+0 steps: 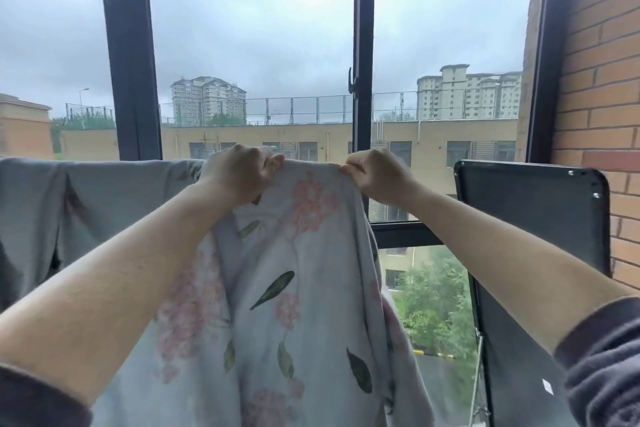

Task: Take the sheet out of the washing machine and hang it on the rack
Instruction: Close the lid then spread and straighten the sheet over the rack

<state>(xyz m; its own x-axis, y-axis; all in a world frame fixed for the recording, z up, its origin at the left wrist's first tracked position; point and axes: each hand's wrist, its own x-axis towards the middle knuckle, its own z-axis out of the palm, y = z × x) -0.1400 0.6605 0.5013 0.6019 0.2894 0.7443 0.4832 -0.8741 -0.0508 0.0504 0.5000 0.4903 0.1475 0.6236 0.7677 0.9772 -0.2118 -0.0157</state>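
Soft, even daylight is being admitted through the window [263,46] from an overcast sky, and no hard shadows are being cast. The near forearms and the sheet [294,288] are being lit from behind and are being rendered slightly dull. Straight frame bars are being bowed outward toward the edges by the wide-angle lens. Slight softness is being shown throughout, most at the lower corners.

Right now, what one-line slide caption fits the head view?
Left hand and right hand hold up a pale floral cotton sheet before a black-framed window.
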